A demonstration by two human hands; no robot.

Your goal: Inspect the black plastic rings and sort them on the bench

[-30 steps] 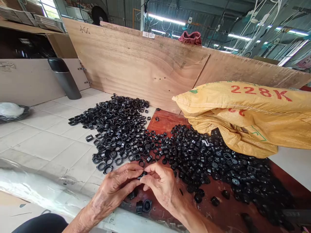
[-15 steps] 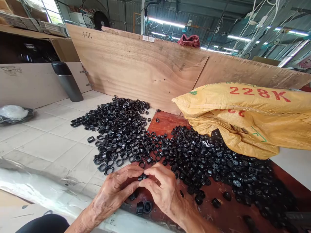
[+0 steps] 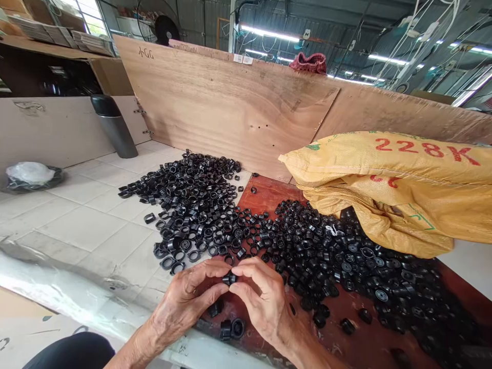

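Between the fingertips of both hands is a small black plastic part (image 3: 229, 278), partly covered by the fingers. My left hand (image 3: 192, 292) pinches it from the left, and my right hand (image 3: 263, 297) grips it from the right. Whether it is one piece or two joined pieces I cannot tell. Just below the hands, black caps (image 3: 232, 328) lie near the table's front edge. Beyond them spreads a heap of black rings (image 3: 196, 189) on the left, with a heap of black caps (image 3: 307, 246) to the right.
A yellow woven sack (image 3: 384, 174) marked 228K rests on the right-hand heap. A wooden board (image 3: 230, 102) closes off the back. Far left are a dark flask (image 3: 115, 128) and a clear plastic bag (image 3: 33, 175). Plastic sheeting (image 3: 96, 307) wraps the front edge.
The view has shifted slightly, so the scene sits a little further right. Both hands keep hold of the black part, which shows more between the fingertips now.
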